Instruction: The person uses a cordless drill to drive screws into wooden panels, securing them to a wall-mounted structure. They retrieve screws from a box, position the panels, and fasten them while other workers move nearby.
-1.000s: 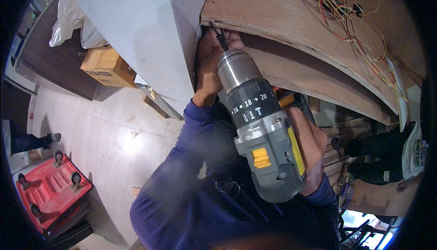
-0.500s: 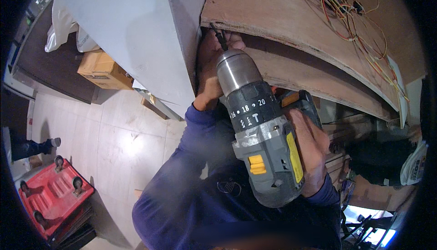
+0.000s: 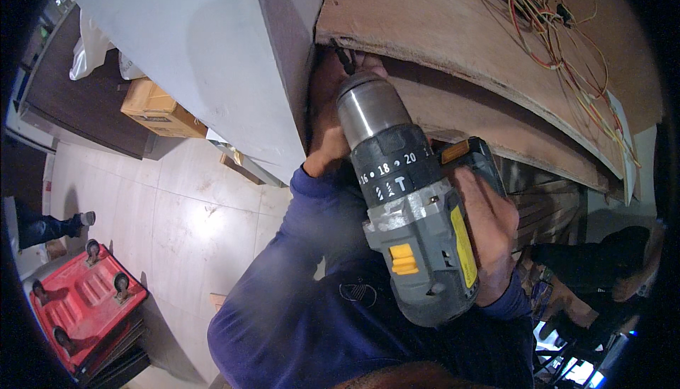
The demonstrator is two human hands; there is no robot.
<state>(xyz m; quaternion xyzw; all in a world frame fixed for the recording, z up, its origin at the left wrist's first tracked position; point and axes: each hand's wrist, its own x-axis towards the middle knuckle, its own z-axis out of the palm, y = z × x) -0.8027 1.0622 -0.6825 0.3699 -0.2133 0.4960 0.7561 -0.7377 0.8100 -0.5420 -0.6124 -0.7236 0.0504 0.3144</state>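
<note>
Right hand [image 3: 489, 237] wraps cordless drill [image 3: 407, 212], bit up against plywood panel [image 3: 460, 42]; left hand [image 3: 329, 127] cupped by chuck, steadying; I can't tell its grasp.

Workshop floor under bright light

Light is glaring off the pale tiled floor [image 3: 177, 212]; a red wheeled dolly [image 3: 81, 307] is lying near it, a cardboard box [image 3: 152, 109] beyond.

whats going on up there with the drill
A person holds a grey and yellow cordless drill in the right hand, its bit pointed up at the underside edge of a plywood panel. The left hand is up by the bit, against the corner where the panel meets a grey board. Loose coloured wires lie on the plywood.
</note>
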